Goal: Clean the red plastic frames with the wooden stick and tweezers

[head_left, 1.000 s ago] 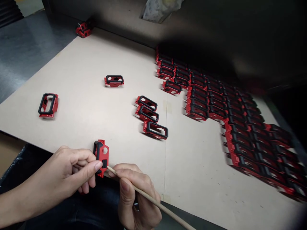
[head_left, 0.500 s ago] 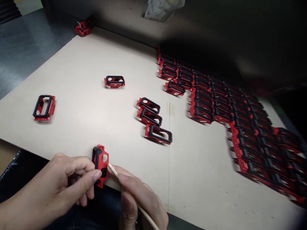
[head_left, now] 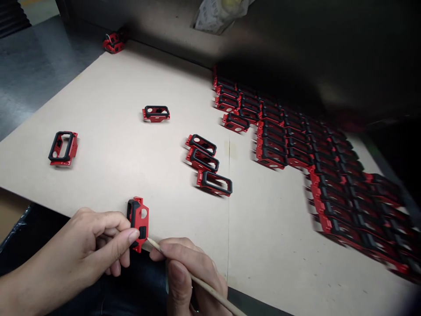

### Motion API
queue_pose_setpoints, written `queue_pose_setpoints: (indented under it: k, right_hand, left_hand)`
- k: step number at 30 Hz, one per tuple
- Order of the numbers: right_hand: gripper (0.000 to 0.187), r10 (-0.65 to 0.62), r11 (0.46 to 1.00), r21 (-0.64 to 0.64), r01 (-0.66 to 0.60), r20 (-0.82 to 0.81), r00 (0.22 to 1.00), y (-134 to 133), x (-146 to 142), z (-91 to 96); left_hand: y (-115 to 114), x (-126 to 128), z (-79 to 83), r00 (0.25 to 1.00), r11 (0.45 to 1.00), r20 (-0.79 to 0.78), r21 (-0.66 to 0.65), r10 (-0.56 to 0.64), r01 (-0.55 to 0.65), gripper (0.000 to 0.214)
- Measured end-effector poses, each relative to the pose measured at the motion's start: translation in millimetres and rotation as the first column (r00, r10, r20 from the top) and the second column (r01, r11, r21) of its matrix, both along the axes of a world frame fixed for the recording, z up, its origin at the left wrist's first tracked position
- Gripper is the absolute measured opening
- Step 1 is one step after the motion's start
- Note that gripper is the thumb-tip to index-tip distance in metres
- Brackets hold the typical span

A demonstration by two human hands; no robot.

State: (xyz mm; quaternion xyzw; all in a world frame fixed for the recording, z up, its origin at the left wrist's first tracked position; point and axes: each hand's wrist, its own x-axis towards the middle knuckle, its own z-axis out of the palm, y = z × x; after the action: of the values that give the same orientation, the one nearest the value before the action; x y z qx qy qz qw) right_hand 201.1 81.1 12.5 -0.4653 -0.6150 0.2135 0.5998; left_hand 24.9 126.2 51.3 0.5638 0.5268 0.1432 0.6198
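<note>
My left hand (head_left: 88, 248) pinches a small red and black frame part (head_left: 138, 221) upright at the near edge of the cardboard sheet (head_left: 131, 153). My right hand (head_left: 187, 274) grips a thin wooden stick (head_left: 197, 281), whose tip touches the black patch low on that part's side. Three more frame parts (head_left: 208, 164) lie in a short column in the middle of the sheet.
Single frame parts lie at the left (head_left: 62, 147), centre-left (head_left: 156, 113) and far corner (head_left: 113, 42). Several rows of the same parts (head_left: 312, 162) fill the right side. A crumpled plastic bag (head_left: 217, 13) sits at the back. Grey metal surface (head_left: 36, 66) borders the left.
The stick tip has slid from the part's middle side down to its lower black patch. Both hands stay at the near edge; the view shifted slightly.
</note>
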Motion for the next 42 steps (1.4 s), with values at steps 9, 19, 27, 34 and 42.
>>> queue_pose_setpoints:
  k: [9, 19, 27, 34, 42]
  right_hand:
    - [0.019, 0.059, 0.994, 0.086, -0.06, 0.021, 0.998, 9.7, 0.8, 1.1]
    - [0.019, -0.008, 0.992, 0.124, 0.006, 0.009, 1.0, 6.9, -0.1, -0.7]
    - [0.024, 0.073, 0.989, 0.12, -0.082, 0.076, 0.994, 7.9, 3.9, -4.8]
    - [0.024, 0.004, 0.987, 0.159, -0.013, 0.059, 0.998, 8.2, 2.3, -3.9]
    - [0.028, 0.008, 0.99, 0.137, -0.023, 0.116, 0.993, 7.5, 4.8, -7.5]
  left_hand:
    - [2.3, -0.1, 2.1, 0.999, 0.999, 0.033, -0.012, -0.037, 0.038, 0.041]
    - [1.8, 0.8, 3.3, 1.0, 0.999, 0.011, -0.034, -0.003, 0.003, 0.042]
    - [1.4, 0.3, 1.8, 1.0, 0.999, 0.022, -0.046, 0.004, -0.003, 0.042]
    - [1.3, 0.4, 2.8, 1.0, 0.999, 0.013, -0.05, 0.003, -0.002, 0.042]
    - [1.8, 1.1, 2.3, 0.999, 0.998, 0.043, -0.065, 0.014, -0.011, 0.043]
